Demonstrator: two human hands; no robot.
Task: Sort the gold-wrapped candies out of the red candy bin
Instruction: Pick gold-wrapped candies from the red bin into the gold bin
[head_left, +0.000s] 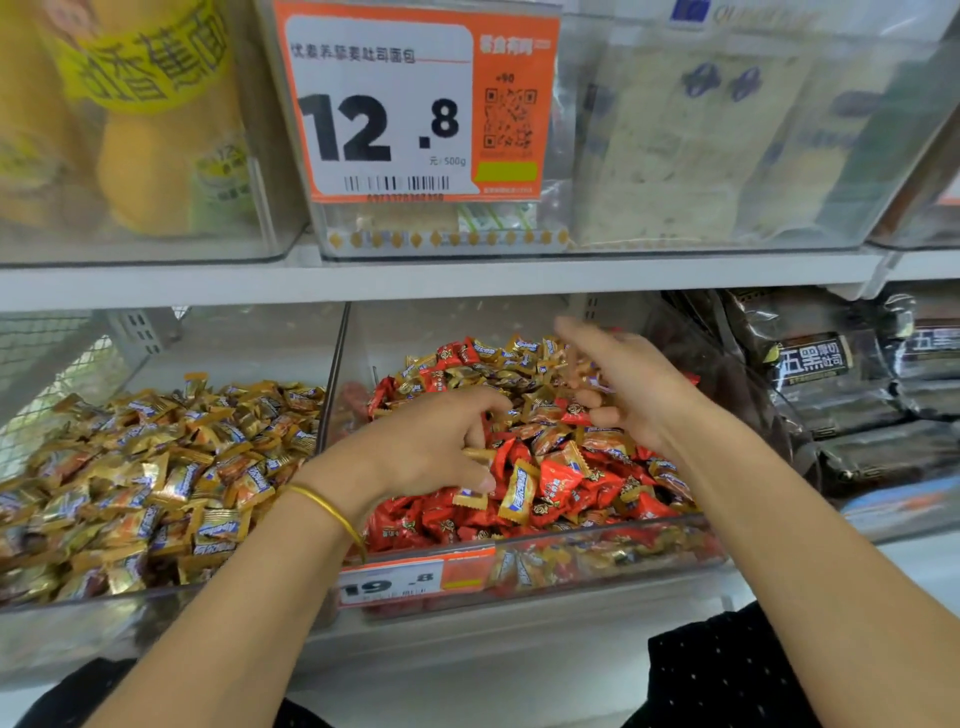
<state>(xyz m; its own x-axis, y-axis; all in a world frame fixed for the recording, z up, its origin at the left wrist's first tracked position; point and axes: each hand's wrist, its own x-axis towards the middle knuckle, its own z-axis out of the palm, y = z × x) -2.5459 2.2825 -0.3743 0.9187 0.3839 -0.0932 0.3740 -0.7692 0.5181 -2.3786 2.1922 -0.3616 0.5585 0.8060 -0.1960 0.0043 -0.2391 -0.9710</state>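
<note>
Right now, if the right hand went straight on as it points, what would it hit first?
The right hand would likely meet gold-wrapped candies heaped at the back of the bin; depth is unclear.

**Prices and pack print on the shelves**

The big orange price tag (415, 104) on the upper clear bin reads "12.8" with "元/500g" beneath. It also carries a line of Chinese characters, a QR code and a barcode. A smaller price tag (415, 579) on the front of the red candy bin (597, 551) reads "19.8". The gold-wrapped candies (215, 530) bear a blue "Alpenliebe" logo. The dark packs (815, 358) at right read "五黑厚切吐司". A yellow label (150, 57) at upper left shows large Chinese characters, partly cut off.
</note>
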